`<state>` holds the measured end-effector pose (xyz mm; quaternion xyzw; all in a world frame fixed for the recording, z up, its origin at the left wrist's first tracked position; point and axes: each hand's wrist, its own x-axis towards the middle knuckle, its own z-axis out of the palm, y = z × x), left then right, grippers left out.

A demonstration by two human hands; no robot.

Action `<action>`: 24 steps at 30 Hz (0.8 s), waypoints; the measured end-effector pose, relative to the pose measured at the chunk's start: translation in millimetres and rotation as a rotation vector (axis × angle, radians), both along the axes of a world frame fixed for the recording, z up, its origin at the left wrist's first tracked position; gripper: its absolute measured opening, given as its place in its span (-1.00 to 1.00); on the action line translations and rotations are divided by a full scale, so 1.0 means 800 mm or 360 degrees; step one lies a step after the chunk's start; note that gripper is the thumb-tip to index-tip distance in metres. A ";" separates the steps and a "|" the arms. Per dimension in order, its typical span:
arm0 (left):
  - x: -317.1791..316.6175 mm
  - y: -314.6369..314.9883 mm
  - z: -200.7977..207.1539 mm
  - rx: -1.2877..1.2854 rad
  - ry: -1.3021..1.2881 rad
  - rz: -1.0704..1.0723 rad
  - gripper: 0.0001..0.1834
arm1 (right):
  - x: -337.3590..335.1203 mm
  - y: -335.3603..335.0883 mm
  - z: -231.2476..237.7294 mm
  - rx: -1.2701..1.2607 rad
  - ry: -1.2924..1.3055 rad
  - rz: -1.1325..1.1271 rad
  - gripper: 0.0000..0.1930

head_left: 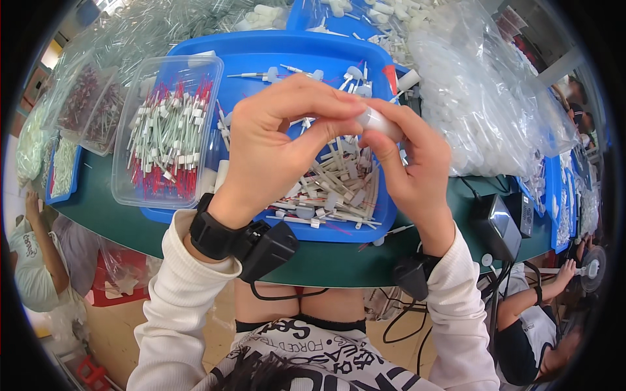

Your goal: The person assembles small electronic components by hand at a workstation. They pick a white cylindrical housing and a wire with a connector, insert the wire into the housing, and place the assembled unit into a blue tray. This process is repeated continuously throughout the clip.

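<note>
While both our hands meet over the blue tray (280,43), we hold a white plastic cylinder (382,124) between them, above the tray's right half. Our left hand (277,133) has its thumb and index finger pinched together on the cylinder's left end, and our right hand (416,153) grasps its body between thumb and index finger. We cannot tell whether a wire runs inside it, because our fingertips cover the ends.

Below our hands, the tray holds a loose heap of white wired parts (342,186), some with red leads. Overlapping the tray's left side, we have a clear plastic box (199,63) filled with white-capped, red-leaded wire pieces (171,133). To the right, just beside the tray, sits a clear bag of white plastic pieces (473,111). Nearer us, on the green tabletop (107,189), a glossy black box (499,226) stands beside cables.
</note>
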<state>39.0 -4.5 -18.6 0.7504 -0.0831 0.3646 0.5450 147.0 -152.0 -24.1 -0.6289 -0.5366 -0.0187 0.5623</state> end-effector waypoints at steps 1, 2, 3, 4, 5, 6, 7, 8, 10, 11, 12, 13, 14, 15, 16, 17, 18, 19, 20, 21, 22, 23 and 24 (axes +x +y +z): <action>0.002 -0.004 0.002 -0.0089 -0.0006 0.0002 -0.66 | -0.005 0.002 0.002 -0.0061 0.0088 0.0021 -0.81; 0.004 -0.007 0.004 -0.0178 -0.0013 0.0005 -0.60 | -0.008 0.003 0.002 -0.0123 0.0176 0.0041 -0.81; 0.005 -0.011 0.006 -0.0320 -0.0010 -0.0082 -0.55 | -0.010 0.003 0.001 -0.0110 0.0442 0.0145 -0.78; 0.007 -0.014 0.009 -0.0460 -0.0006 -0.0169 -0.49 | -0.010 0.003 -0.001 -0.0096 0.0709 0.0250 -0.73; 0.007 -0.016 0.010 -0.0601 -0.0002 -0.0255 -0.44 | -0.011 0.002 -0.002 -0.0080 0.0975 0.0354 -0.68; 0.007 -0.014 0.010 -0.0532 0.0032 -0.0205 -0.43 | -0.010 0.000 0.001 -0.0066 0.1247 0.0485 -0.61; 0.006 -0.010 0.009 -0.0464 0.0067 -0.0155 -0.41 | -0.009 -0.003 0.007 -0.0051 0.1520 0.0616 -0.55; 0.005 -0.008 0.009 -0.0395 0.0101 -0.0105 -0.40 | -0.009 -0.005 0.013 -0.0035 0.1792 0.0747 -0.48; 0.005 -0.008 0.008 -0.0398 0.0107 -0.0094 -0.45 | -0.008 -0.005 0.018 0.0015 0.1938 0.0960 -0.45; 0.005 -0.008 0.007 -0.0399 0.0110 -0.0088 -0.48 | -0.005 -0.007 0.019 0.0013 0.1949 0.1064 -0.48; 0.005 -0.009 0.007 -0.0393 0.0149 -0.0100 -0.50 | -0.003 -0.010 0.019 0.0010 0.1958 0.1163 -0.50; 0.004 -0.009 0.008 -0.0387 0.0187 -0.0112 -0.52 | 0.000 -0.011 0.020 -0.0012 0.1993 0.1230 -0.50; 0.003 -0.010 0.009 -0.0381 0.0224 -0.0123 -0.53 | 0.003 -0.012 0.020 -0.0033 0.2027 0.1298 -0.51; 0.003 -0.011 0.009 -0.0390 0.0257 -0.0137 -0.55 | 0.005 -0.012 0.020 -0.0055 0.2059 0.1364 -0.51; 0.003 -0.012 0.008 -0.0398 0.0290 -0.0151 -0.56 | 0.005 -0.012 0.017 -0.0006 0.2052 0.1438 -0.52; 0.003 -0.014 0.008 -0.0407 0.0322 -0.0164 -0.57 | 0.006 -0.012 0.012 0.0044 0.2043 0.1511 -0.52; 0.002 -0.014 0.009 -0.0415 0.0338 -0.0157 -0.58 | 0.006 -0.011 0.010 0.0093 0.2035 0.1589 -0.53; 0.001 -0.015 0.009 -0.0423 0.0354 -0.0151 -0.58 | 0.005 -0.010 0.009 0.0102 0.2050 0.1575 -0.55; 0.001 -0.015 0.009 -0.0431 0.0369 -0.0144 -0.59 | 0.004 -0.011 0.009 0.0111 0.2065 0.1561 -0.56; 0.001 -0.015 0.010 -0.0416 0.0369 -0.0145 -0.59 | 0.004 -0.010 0.009 0.0119 0.2081 0.1547 -0.58; 0.001 -0.015 0.010 -0.0400 0.0369 -0.0145 -0.59 | 0.004 -0.010 0.009 0.0104 0.2049 0.1559 -0.59; 0.001 -0.015 0.010 -0.0385 0.0369 -0.0146 -0.59 | 0.005 -0.011 0.009 0.0089 0.2018 0.1570 -0.60; 0.001 -0.015 0.010 -0.0395 0.0382 -0.0147 -0.59 | 0.006 -0.011 0.009 0.0074 0.1988 0.1581 -0.60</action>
